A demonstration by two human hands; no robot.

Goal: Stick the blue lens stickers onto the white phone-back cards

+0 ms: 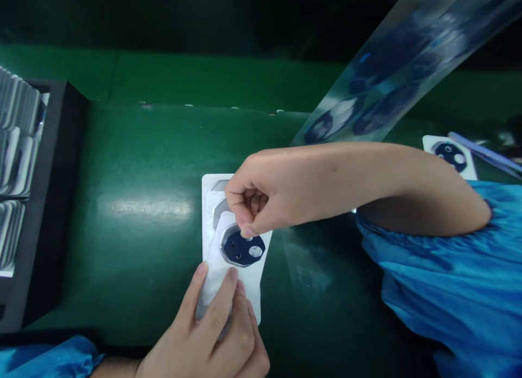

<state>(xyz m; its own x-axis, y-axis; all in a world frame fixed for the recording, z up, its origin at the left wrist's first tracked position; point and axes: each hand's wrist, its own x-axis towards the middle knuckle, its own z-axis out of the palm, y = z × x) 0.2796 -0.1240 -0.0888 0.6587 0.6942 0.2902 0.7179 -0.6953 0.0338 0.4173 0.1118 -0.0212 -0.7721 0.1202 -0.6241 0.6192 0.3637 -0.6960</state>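
Observation:
A white phone back cover (pixel 243 287) with a dark octagonal camera plate (pixel 240 247) lies tilted on top of other white covers (pixel 207 204) on the green mat. My left hand (pixel 216 329) holds the lower part of the top cover, with the thumb at its left edge and the fingers across it. Over the camera plate's upper edge, my right hand (pixel 253 204) is closed in a pinch, thumb tip touching or just above the plate. Whatever is between its fingertips is too small or hidden to make out.
At the left stands a black rack (pixel 49 204) holding several upright white panels (pixel 18 106). A clear film strip (pixel 367 90) slants across the upper right. Beyond my right forearm lies another white cover (pixel 468 168) beside a purple stick-like object (pixel 485 152).

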